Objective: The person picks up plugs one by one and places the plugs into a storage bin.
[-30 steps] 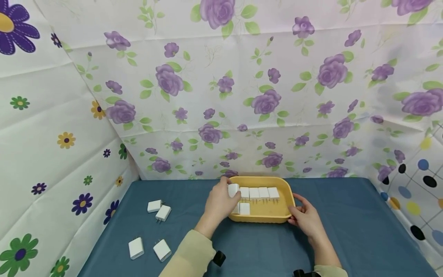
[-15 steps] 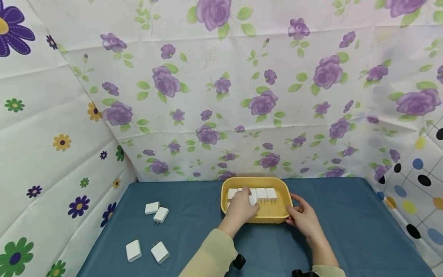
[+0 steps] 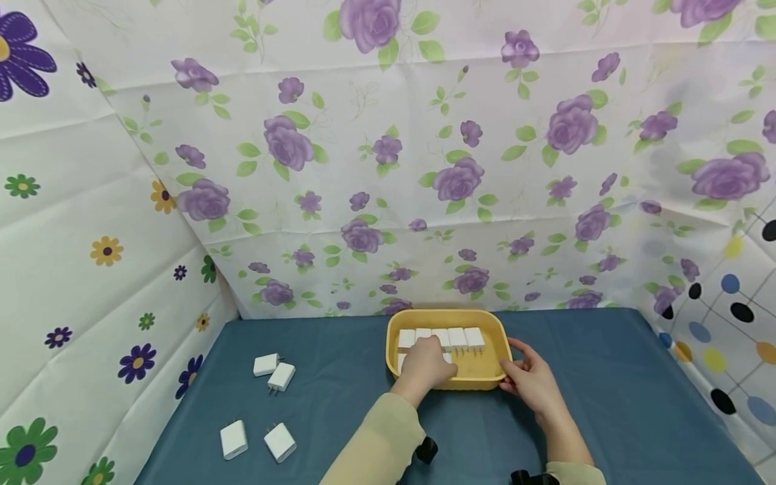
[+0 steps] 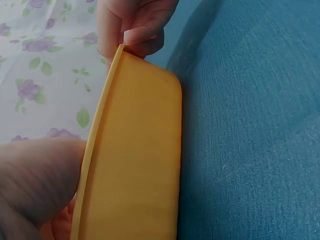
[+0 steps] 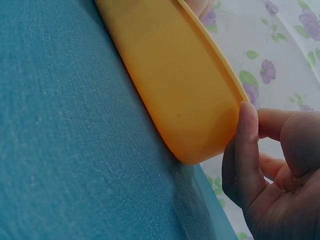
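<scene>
My left hand point(image 3: 424, 364) reaches into the yellow plastic tray point(image 3: 485, 367) and holds a white plug-in charger point(image 3: 447, 358), mostly hidden by the fingers, low in the front row. Behind it stands a back row of several white chargers point(image 3: 457, 338), their metal prongs pointing toward me. At the tray's right end, my right hand point(image 3: 533, 384) pinches the rim between thumb and fingers. The right wrist view shows that right hand point(image 5: 285, 160) gripping the tray corner. In the left wrist view the tray wall point(image 4: 135, 150) hides the left hand's fingertips.
Several loose white chargers lie on the blue cloth to the left, one charger point(image 3: 233, 439) near the front and another charger point(image 3: 265, 364) farther back. A flowered curtain point(image 3: 364, 168) rises right behind the tray.
My left hand has carried the charger from over the tray's left end rightward and down into the front row. The right hand stays at the rim.
</scene>
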A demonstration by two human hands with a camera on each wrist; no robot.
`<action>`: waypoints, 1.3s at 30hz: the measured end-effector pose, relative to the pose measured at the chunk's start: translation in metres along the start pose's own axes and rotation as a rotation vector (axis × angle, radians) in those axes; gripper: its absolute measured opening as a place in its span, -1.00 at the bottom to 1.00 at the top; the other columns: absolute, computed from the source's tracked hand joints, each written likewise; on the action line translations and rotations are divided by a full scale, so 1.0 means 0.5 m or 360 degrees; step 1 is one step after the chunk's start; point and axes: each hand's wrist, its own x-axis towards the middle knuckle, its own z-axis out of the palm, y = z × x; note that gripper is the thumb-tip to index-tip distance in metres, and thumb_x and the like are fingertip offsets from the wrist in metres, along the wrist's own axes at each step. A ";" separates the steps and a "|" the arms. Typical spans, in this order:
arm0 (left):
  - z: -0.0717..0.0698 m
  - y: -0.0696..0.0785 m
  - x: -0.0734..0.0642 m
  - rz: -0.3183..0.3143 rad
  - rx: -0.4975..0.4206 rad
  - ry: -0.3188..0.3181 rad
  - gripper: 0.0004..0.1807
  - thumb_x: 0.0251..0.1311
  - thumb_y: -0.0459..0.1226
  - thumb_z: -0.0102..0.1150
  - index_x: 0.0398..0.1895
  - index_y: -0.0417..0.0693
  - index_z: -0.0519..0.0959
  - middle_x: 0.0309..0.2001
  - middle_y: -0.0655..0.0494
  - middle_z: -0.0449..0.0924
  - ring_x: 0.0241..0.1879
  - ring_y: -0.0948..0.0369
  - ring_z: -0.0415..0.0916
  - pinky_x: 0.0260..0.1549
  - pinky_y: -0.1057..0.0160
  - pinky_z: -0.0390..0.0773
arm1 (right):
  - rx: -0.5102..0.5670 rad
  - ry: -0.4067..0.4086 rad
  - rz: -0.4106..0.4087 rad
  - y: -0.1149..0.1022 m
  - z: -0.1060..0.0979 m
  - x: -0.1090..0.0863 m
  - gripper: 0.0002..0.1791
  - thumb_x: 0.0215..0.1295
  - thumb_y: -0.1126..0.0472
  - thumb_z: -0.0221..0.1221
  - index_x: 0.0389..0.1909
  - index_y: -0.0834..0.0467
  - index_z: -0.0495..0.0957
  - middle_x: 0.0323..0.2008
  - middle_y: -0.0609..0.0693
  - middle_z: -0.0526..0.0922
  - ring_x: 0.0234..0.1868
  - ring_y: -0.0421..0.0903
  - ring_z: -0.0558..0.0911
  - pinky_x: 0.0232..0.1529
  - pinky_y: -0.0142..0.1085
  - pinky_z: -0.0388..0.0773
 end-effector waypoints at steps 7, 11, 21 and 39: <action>-0.001 0.011 0.006 -0.0018 0.0037 0.0036 -0.57 0.17 -0.08 0.62 -0.16 -0.19 0.63 -0.41 0.04 0.54 -0.48 0.15 0.51 -0.45 0.10 0.58 | -0.0015 0.0014 0.0004 -0.007 -0.005 0.007 -0.33 0.65 0.22 0.15 0.66 0.11 0.19 -0.12 0.21 0.65 -0.35 -0.08 0.69 -0.27 -0.28 0.73; 0.003 0.011 0.012 -0.0042 0.0060 0.0062 -0.51 0.12 -0.03 0.66 -0.13 -0.18 0.66 -0.42 0.06 0.55 -0.49 0.16 0.52 -0.45 0.11 0.59 | -0.0010 0.0008 0.0003 -0.007 -0.006 0.010 -0.32 0.65 0.22 0.15 0.67 0.13 0.17 -0.12 0.21 0.65 -0.35 -0.08 0.69 -0.27 -0.29 0.73; 0.012 0.013 0.005 -0.0062 0.0081 0.0090 -0.47 0.10 0.02 0.67 -0.16 -0.19 0.65 -0.44 0.06 0.53 -0.50 0.15 0.50 -0.46 0.11 0.57 | -0.0017 -0.0024 -0.0005 -0.004 -0.012 0.003 -0.32 0.65 0.21 0.14 0.67 0.14 0.16 -0.15 0.20 0.65 -0.34 -0.07 0.68 -0.25 -0.26 0.73; -0.142 -0.134 -0.090 0.0460 -0.0157 0.0538 -0.77 0.51 -0.14 0.31 0.07 -0.04 0.74 -0.27 0.17 0.53 -0.35 0.24 0.42 -0.35 0.17 0.47 | 0.0006 0.0027 0.0009 0.006 0.000 -0.001 -0.34 0.65 0.22 0.14 0.66 0.11 0.20 -0.12 0.22 0.65 -0.33 -0.08 0.68 -0.27 -0.29 0.72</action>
